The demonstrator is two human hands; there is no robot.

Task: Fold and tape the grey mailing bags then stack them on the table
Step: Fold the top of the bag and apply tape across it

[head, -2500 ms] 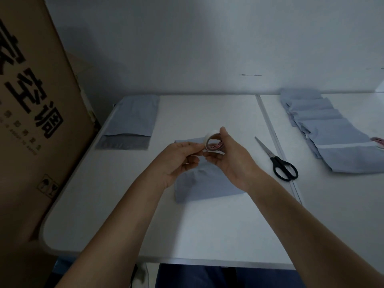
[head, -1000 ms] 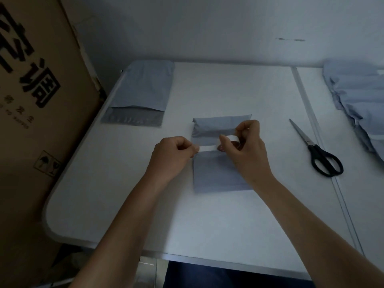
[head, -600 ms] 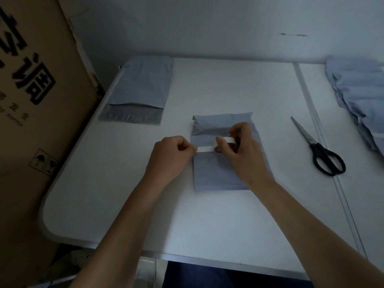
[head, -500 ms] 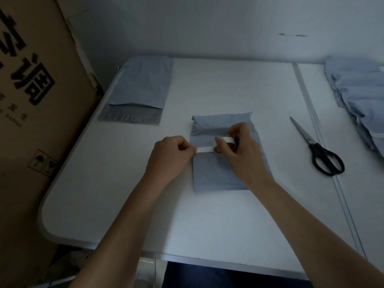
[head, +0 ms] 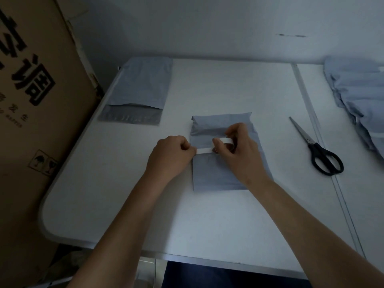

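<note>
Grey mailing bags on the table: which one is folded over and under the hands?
The folded bag at the table's centre, under both hands. The flat bag at far left lies unfolded and untouched; the pile of bags at right is heaped.

A makeshift packing corner is suggested, in a home or small storeroom. A plain white folding table (head: 218,215) is set against a bare wall (head: 207,23). A tall cardboard box (head: 31,142), printed with characters and handling symbols, is stood at its left. Grey mailing bags (head: 143,84) and black-handled scissors (head: 315,150) are laid out.
</note>
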